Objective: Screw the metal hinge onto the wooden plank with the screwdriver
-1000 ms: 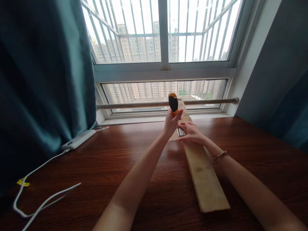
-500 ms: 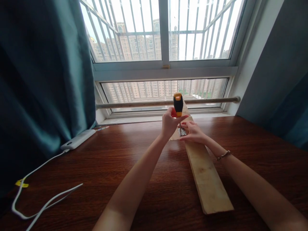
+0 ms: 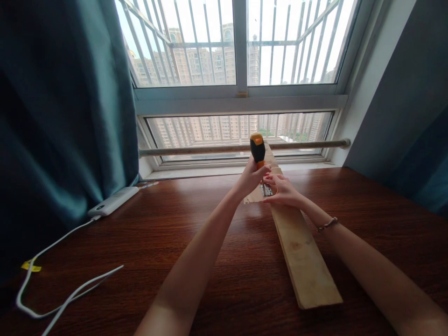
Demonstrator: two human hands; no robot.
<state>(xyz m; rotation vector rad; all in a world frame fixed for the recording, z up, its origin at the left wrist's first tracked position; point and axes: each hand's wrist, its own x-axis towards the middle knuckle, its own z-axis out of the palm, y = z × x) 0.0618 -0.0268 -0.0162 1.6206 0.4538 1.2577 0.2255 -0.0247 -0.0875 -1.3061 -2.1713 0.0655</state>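
My left hand (image 3: 250,178) is closed around the lower handle of a black and yellow screwdriver (image 3: 258,148), which stands nearly upright with its shaft pointing down. Its tip meets a small silver metal piece (image 3: 267,190), perhaps a hinge or bracket, on the wood. My right hand (image 3: 284,192) pinches that metal piece between thumb and fingers, partly covering it. Below lies a long pale wooden board (image 3: 303,254), running from near me toward the window. A second piece of wood (image 3: 252,195) shows by the metal piece, left of the board; how the pieces meet is hidden.
The brown wood-grain table (image 3: 147,261) carries a white power strip (image 3: 117,201) at the left, with a white cable (image 3: 66,298) looping toward me. A dark curtain (image 3: 70,102) hangs on the left. Beyond the table are a horizontal rail (image 3: 196,150) and a barred window.
The screwdriver handle has tilted slightly left and my left hand has turned around it. My right hand stays at the metal piece. The whole view has shifted a little.
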